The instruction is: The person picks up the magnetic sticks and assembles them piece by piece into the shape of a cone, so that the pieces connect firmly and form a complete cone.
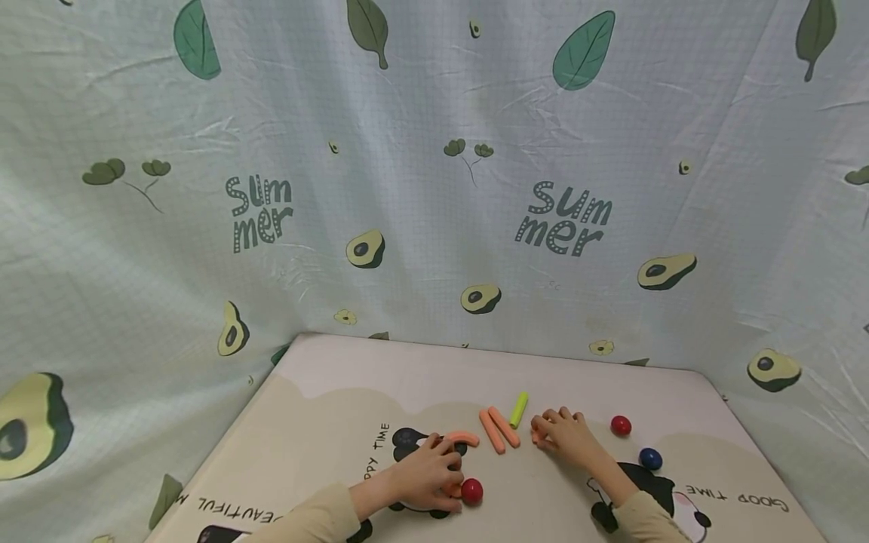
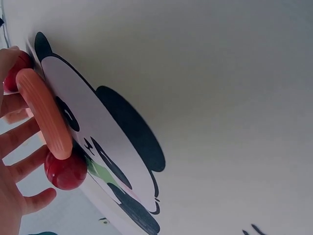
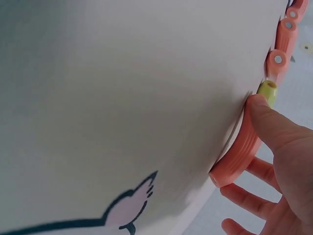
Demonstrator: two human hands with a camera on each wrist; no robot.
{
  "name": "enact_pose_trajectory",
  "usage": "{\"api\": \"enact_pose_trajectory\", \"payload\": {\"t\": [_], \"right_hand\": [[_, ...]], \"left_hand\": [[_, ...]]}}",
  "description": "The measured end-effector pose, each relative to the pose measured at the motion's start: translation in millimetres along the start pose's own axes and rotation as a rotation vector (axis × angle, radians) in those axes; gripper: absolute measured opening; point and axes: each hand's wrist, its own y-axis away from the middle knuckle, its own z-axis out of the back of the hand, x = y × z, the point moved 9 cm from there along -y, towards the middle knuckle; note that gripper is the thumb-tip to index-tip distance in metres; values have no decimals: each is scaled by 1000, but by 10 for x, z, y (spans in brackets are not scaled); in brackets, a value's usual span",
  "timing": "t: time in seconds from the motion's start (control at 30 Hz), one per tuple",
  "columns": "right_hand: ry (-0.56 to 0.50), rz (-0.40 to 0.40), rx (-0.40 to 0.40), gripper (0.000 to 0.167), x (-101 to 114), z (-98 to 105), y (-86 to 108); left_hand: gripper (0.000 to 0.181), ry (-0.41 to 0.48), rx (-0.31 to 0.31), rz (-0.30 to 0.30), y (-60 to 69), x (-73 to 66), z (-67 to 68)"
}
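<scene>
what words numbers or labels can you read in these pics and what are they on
"sum mer", twice, on the hanging cloth
"PPY TIME", sideways, on the tabletop; its start is not visible
"EAUTIFUL", upside down, on the tabletop; start hidden, next word unreadable
"GOOD TIME", upside down, on the tabletop
No numbers or brands are readable.

Backdrop: one pale grey-blue cloth [image 1: 421, 200], creased, hung behind and to both sides, printed with green leaves [image 1: 584, 50], avocado halves [image 1: 667, 271], small sprigs [image 1: 469, 151] and the word "summer" [image 1: 566, 219] twice. Furniture: one table [image 1: 319, 422], far corners rounded, top in beige and pale pink, bearing black-and-white cartoon animals [image 1: 646, 477] and dark lettering [image 1: 736, 498], including "GOOD TIME". Light: soft, diffuse.
</scene>
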Motion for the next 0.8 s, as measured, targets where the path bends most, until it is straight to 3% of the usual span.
{"api": "enact_pose_trajectory", "payload": {"t": [0.43,0.8], "right_hand": [[67,25,-13,22,13,39,43],[22,-78,114,18,-30,19,123]], "left_hand": [[30,-23,-27,19,-25,-7,-7],[34,-97,-101,34,-65,-63,31]]}}
